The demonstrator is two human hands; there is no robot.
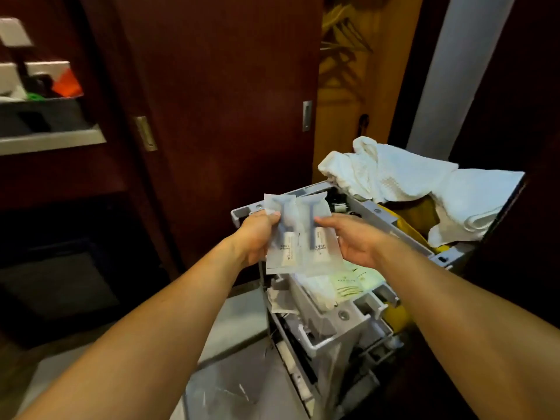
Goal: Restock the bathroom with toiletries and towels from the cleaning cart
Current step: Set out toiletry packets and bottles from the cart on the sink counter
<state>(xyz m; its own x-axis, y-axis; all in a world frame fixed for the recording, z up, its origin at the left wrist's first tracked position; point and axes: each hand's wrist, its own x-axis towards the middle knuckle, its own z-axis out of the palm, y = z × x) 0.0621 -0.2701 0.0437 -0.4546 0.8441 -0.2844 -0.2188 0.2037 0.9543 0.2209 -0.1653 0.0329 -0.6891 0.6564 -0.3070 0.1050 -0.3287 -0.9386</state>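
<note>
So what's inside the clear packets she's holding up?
Each clear packet shows a dark razor above a small white tube. The tube print is unreadable; fingers of the left hand and right hand cover the edges.

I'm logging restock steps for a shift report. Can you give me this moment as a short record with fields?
left hand: left hand pinches a clear shaving kit packet
right hand: right hand holds a second shaving kit packet
packet contents: dark razor and small white tube in each
position: both packets held above the cleaning cart
on cart: white towels, pale green sachets
backdrop: dark wooden door
</note>
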